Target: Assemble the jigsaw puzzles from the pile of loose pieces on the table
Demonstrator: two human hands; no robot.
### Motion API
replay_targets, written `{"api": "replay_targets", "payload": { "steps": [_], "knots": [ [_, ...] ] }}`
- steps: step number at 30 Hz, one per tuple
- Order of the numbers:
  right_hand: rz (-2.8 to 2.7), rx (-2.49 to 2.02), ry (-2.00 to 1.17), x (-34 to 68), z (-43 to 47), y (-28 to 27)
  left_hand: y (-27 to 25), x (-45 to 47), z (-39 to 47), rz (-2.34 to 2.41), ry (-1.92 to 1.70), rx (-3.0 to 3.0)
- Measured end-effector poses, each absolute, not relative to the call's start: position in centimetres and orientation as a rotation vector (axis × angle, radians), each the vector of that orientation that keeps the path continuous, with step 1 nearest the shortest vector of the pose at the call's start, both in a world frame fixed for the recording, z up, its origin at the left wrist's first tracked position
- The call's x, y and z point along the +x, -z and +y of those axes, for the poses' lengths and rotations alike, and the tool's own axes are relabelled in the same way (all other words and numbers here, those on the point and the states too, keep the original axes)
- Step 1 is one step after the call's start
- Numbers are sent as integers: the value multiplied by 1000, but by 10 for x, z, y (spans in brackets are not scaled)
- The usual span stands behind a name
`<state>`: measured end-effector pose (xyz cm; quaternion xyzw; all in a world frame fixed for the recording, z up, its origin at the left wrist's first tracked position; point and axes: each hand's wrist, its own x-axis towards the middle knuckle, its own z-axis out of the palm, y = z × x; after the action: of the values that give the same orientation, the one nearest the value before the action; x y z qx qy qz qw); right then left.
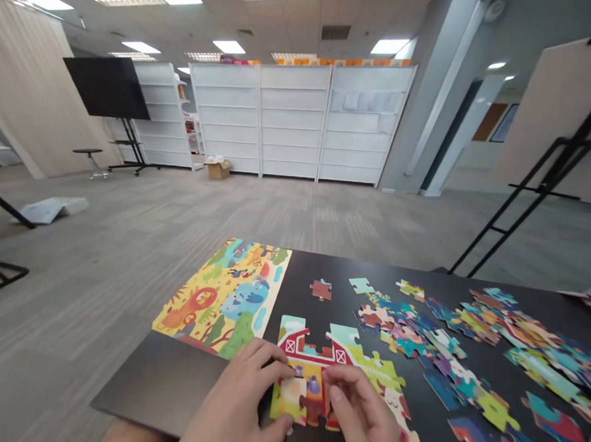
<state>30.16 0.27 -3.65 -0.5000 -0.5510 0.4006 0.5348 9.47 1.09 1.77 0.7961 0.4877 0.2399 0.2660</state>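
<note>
A partly joined jigsaw puzzle (311, 365) with a red barn lies on the table in front of me. My left hand (244, 401) rests at its left edge, fingers and thumb apart and touching the pieces. Over the puzzle's lower middle, my right hand (364, 412) has its thumb and forefinger closed on a puzzle piece (329, 403), mostly covered by the fingers. A gap shows in the barn roof at the top. Above the joined part lies a single brown puzzle piece (321, 289), and a pale green piece (360, 286) is to its right.
Many loose puzzle pieces (442, 350) are spread across the right of the black table (165, 380). A yellow picture sheet with animals (225, 293) lies at the left. Beyond are white shelves (291, 124), a screen on a stand (108, 89) and a board on a black frame (551, 130).
</note>
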Motion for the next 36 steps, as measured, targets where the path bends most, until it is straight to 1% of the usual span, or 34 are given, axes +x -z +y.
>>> {"api": "replay_targets", "payload": {
  "steps": [8,14,21,23,26,30,33,36],
  "knots": [
    [-1292,-1190,-979,297,1,32,-18,96,11,1315,-643,2205],
    [-1221,-1188,-939,290,-3,23,-15,96,14,1342,-568,2225],
    [-1270,-1162,-907,291,1,22,-19,96,12,1338,-529,2199],
    [-1407,-1154,-836,300,2,19,-21,95,11,1316,-532,2191],
    [-1733,-1165,-627,322,0,16,-21,94,9,1265,-557,2218],
    [-2039,-1237,-409,351,-6,25,-18,93,5,1243,-627,2273],
    [-2131,-1266,-305,358,-8,31,-18,93,4,1215,-648,2326],
    [-2099,-1282,-245,353,-2,27,-15,92,8,1181,-625,2408]
  ]
}}
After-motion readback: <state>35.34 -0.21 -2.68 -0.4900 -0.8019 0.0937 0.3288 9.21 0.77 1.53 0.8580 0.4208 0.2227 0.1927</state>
